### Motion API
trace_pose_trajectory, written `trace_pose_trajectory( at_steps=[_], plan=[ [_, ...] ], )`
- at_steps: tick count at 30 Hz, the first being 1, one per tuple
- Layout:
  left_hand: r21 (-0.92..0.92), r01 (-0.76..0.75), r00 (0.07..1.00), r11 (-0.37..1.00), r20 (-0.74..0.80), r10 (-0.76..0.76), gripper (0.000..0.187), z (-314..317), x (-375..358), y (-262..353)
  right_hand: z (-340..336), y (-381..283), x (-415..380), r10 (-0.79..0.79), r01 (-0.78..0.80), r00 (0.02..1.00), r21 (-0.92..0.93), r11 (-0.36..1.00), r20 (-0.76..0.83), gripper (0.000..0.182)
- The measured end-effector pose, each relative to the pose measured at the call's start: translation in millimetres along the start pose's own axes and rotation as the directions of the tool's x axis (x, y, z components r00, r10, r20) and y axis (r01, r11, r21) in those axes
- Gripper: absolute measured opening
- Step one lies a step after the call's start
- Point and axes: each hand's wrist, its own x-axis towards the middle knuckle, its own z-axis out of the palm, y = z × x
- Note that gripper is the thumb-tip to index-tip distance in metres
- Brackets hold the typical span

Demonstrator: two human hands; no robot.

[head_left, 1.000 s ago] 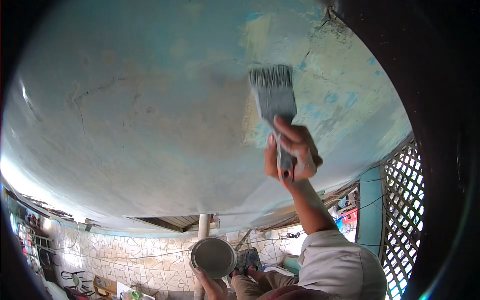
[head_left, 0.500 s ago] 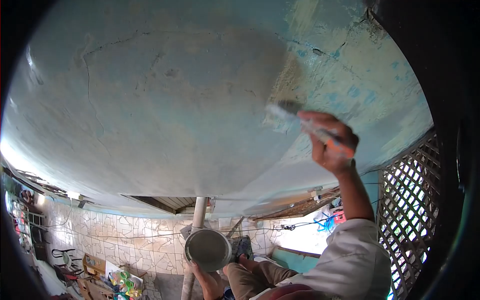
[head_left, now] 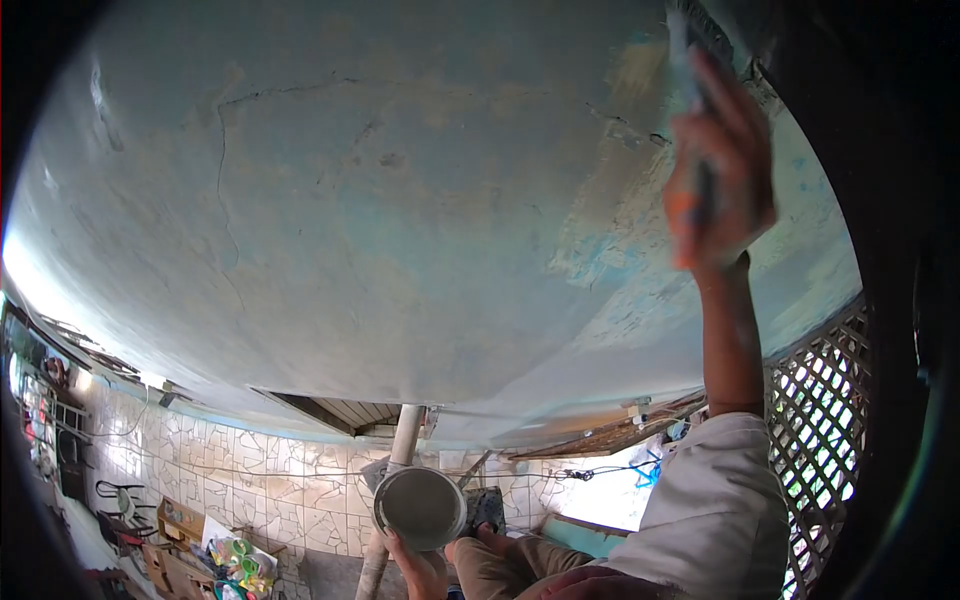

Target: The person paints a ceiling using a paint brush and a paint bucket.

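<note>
My right hand (head_left: 725, 190) is raised high at the upper right, closed around a paintbrush (head_left: 700, 40). Motion blurs the hand and brush; the bristles are up against the top part of a patchy blue-green wall (head_left: 330, 220). Below it, damp darker strokes run beside pale, rough patches. At the bottom centre, my left hand (head_left: 415, 570) grips a round bucket (head_left: 462, 515) by its side near the rim. Inside the bucket is a smooth grey liquid (head_left: 420, 506). Some of the left fingers are hidden by the bucket.
A long crack (head_left: 222, 180) runs across the wall. A pale pole (head_left: 404, 437) rises just behind the bucket. Wooden lattice (head_left: 820, 420) stands at the right. Far below lies a stone-patterned tiled floor (head_left: 250, 480), with chairs and a cluttered table (head_left: 240, 565) at the lower left.
My right hand has swept the paintbrush up and to the right, from mid-wall to the upper edge. The view has shifted slightly; my left hand still holds the bucket in much the same place.
</note>
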Motion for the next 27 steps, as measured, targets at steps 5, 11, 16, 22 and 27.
trace_pose_trajectory(
  at_steps=[5,11,16,22,27],
  plan=[
    [-0.032,-0.015,0.999,0.999,0.029,0.016,0.068,6,5,2,-4,-64,-56,0.116,-0.153,0.970,0.167,0.974,0.213,0.003],
    [-0.028,0.042,0.998,0.999,-0.045,-0.043,0.066,2,5,4,-29,-140,-119,0.106,-0.305,0.880,0.380,0.873,0.462,0.012],
    [-0.003,0.016,1.000,1.000,-0.018,-0.016,0.066,13,1,13,-44,-127,-129,0.211,-0.548,0.807,0.567,0.614,0.552,0.018],
    [-0.062,0.028,0.999,0.998,-0.025,-0.029,0.065,18,-3,18,-26,-52,-37,0.338,-0.425,0.904,0.465,0.777,0.263,0.027],
    [-0.071,-0.003,0.999,0.997,-0.033,0.001,0.064,12,-1,10,-4,-8,6,0.252,-0.156,0.946,0.393,0.906,-0.206,0.020]
  ],
)
